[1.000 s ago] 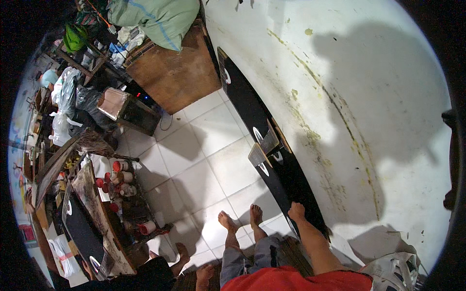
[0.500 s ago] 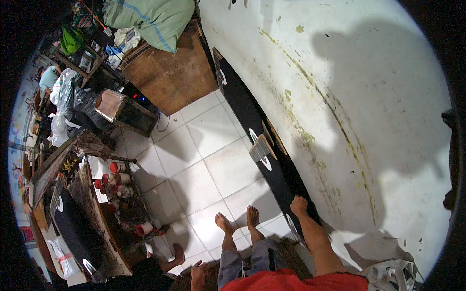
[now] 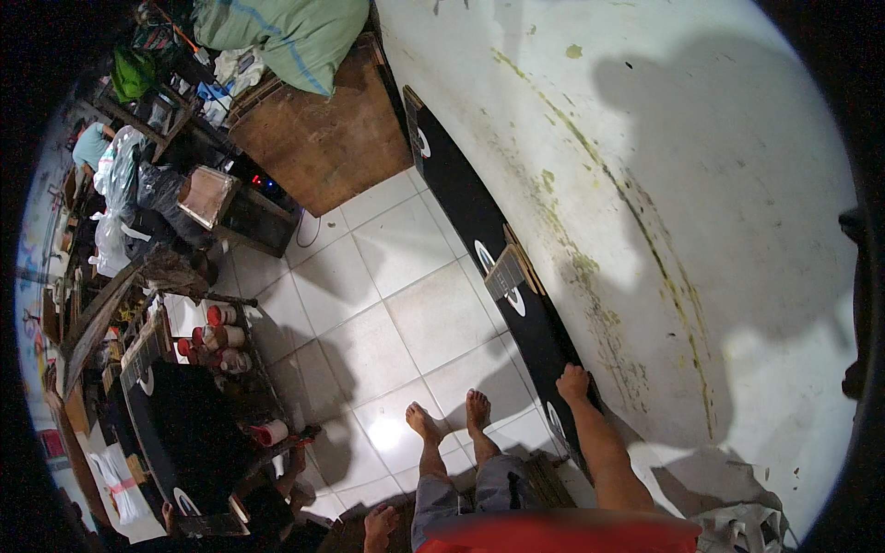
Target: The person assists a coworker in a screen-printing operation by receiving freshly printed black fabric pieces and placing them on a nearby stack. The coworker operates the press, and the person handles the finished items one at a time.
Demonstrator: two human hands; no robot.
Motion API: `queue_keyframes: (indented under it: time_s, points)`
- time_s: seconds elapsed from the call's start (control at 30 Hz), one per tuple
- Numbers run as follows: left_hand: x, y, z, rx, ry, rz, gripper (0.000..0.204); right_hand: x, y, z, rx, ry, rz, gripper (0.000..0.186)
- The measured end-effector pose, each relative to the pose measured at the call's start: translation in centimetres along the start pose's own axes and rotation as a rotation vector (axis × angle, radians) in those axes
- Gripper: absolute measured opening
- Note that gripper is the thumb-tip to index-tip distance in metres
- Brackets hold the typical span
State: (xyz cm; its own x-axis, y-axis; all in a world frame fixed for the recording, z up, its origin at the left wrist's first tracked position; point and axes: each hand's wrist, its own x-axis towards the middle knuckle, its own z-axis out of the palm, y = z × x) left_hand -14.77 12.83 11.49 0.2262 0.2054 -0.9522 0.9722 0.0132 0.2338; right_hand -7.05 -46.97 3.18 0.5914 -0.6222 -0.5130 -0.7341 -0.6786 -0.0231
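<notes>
1. The right hand [image 3: 572, 382] was closed in a fist, its fingers curled over the upper edge of the near black panel [image 3: 539, 346], gripping it toward its lower end.
2. The left hand [image 3: 380, 525] hung beside the left leg of the grey shorts [image 3: 442, 498], near the lower rim of the view. Its fingers looked loosely bent; how far open it was, and whether it held anything, I could not tell.
3. The near black panel was long and flat, with a dark face and 2 white ovals showing, 1 near each end. Its far end carried a grey strip with a pale wooden edge.
4. It stood tilted along the right edge of the tiled floor [image 3: 442, 313], close to the stained white wall [image 3: 756, 230].
5. The far black panel [image 3: 456, 175] stood along the same floor edge, farther up, and also bore 2 white ovals. The grey end of the near black panel overlapped its lower end.
6. At the far edge of the floor stood a brown wooden board [image 3: 323, 138], with a green sack [image 3: 295, 37] above it.
7. At the left, a co-worker's hand [image 3: 167, 518] was at the lower end of another black panel [image 3: 189, 405], beside red-lidded jars [image 3: 221, 315].
</notes>
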Motion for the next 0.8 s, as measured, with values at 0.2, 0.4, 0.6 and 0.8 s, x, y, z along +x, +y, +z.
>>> queue_keyframes:
  time_s: [0.2, 0.4, 0.6, 0.8]
  points:
    - [-3.0, 3.2, 1.8, 0.058, -0.017, 0.017, 0.047, -0.4, 0.1, -0.5, -0.021, -0.003, -0.04, 0.021]
    - [-2.1, 3.8, 2.4, 0.06, 0.023, 0.063, 0.047, -0.1, 0.3, -0.1, -0.016, 0.039, 0.009, 0.021]
    - [-2.5, 3.8, 1.6, 0.062, 0.025, 0.095, 0.05, 0.4, 0.3, -0.4, -0.067, 0.067, 0.059, 0.024]
    - [-2.1, 2.6, 0.7, -0.003, 0.041, 0.036, 0.047, 0.6, 0.6, -0.1, -0.048, 0.017, 0.022, 0.023]
